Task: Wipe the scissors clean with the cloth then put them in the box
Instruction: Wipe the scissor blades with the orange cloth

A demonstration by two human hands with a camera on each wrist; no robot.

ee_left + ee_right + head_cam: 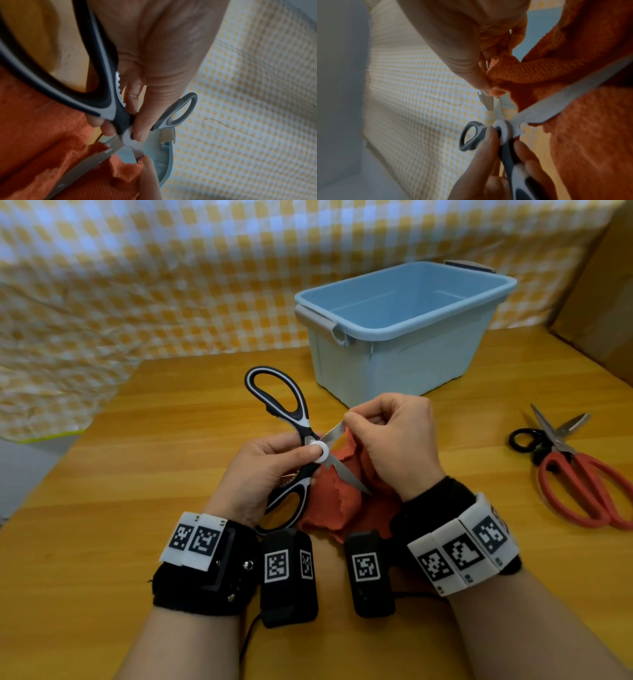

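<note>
Over the wooden table (144,440): black-and-white kitchen scissors (291,419), blades splayed, pivot pinched in my left hand (263,470); upper blade points rightward into my right hand (394,440), which pinches it through the orange cloth (342,501). Blue box (404,333) beyond, empty.

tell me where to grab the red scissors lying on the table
Take the red scissors by their red handle loops, coming from above on the near right. They lie flat with blades open and pointing away, so the loops are the blunt, roomy end; a black-handled pair crowds the blades.

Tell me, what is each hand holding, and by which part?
The left hand grips the black-and-white scissors at the pivot, thumb on the white disc. The right hand pinches the orange cloth against the upper blade.
</note>
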